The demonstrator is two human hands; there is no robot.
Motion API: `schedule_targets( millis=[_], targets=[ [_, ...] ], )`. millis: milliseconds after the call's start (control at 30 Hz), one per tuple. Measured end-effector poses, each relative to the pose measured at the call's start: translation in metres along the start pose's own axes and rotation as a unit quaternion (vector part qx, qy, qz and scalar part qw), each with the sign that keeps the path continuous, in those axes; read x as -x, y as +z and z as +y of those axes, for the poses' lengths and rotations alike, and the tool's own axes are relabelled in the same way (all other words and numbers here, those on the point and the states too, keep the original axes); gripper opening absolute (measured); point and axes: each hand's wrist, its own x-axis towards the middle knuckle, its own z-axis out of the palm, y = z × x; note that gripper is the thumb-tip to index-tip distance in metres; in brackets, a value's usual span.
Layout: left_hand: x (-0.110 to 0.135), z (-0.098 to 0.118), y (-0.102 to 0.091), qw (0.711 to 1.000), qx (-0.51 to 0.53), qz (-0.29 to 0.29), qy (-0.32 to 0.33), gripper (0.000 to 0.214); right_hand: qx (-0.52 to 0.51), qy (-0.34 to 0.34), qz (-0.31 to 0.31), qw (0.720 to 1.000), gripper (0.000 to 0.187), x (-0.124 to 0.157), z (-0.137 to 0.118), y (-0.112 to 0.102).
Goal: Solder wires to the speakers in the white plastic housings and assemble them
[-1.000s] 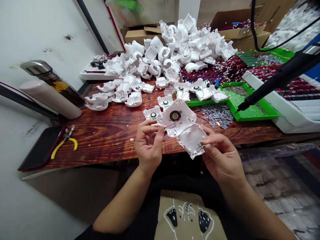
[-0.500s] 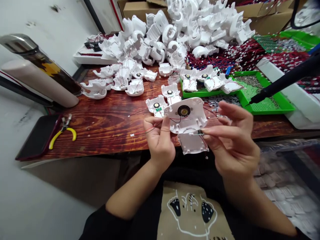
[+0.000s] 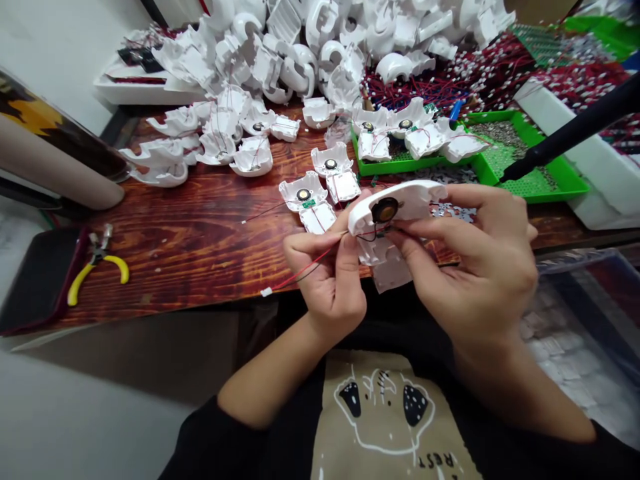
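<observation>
A white plastic shell [image 3: 420,195] with a round black speaker [image 3: 385,210] inside is held tilted over the table's front edge. My left hand [image 3: 330,277] is closed on its left side, thumb and fingers pinching the rim and wires. Red and black wires [image 3: 313,262] run out past that hand to a small white connector [image 3: 267,292]. My right hand [image 3: 475,267] has its upper finger along the shell's right rim. Its thumb and another finger pinch a small green circuit board inside, mostly hidden by the fingertips. A flat white cover [image 3: 393,272] hangs below the shell.
Shells with speakers [image 3: 303,195] lie on the wooden table [image 3: 200,243]. Behind them rises a heap of white shells [image 3: 320,40]. A black pen-like tool [image 3: 565,137] juts over a green tray [image 3: 575,190]. Yellow-handled pliers [image 3: 97,263] lie left, beside a dark phone-like case [image 3: 40,277].
The shell has tilted and shifted slightly right. My right hand has brought the circuit board up into the shell, and a finger now rests on the rim. The camera view has shifted.
</observation>
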Motion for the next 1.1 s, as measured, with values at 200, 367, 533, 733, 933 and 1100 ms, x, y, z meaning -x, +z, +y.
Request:
schedule_targets(
  millis=[200,367,533,733,933,1100],
  targets=[
    [0.000,-0.005,0.001,0.999,0.011,-0.009,0.040,0.008,-0.040,0.028,0.025,0.998,0.007,0.000,0.001,0.007],
    [0.000,-0.004,0.000,0.999,0.008,-0.024,0.035,0.008,-0.144,0.073,0.031,0.986,0.015,0.001,0.001,0.013],
    [0.000,-0.003,-0.002,0.996,0.031,-0.064,0.052,0.013,-0.277,0.195,0.040,0.940,0.048,-0.003,0.003,0.014],
    [0.003,0.001,0.002,0.996,0.040,-0.066,0.043,0.021,-0.321,0.248,-0.049,0.913,0.043,-0.012,0.012,0.011],
    [0.004,0.003,0.001,0.997,0.030,-0.054,0.038,0.020,-0.301,0.238,-0.074,0.921,0.022,-0.007,0.009,0.009],
    [0.004,0.002,-0.003,0.995,-0.012,-0.069,0.071,0.019,-0.237,0.201,-0.055,0.949,0.022,0.000,0.004,0.006]
  ],
)
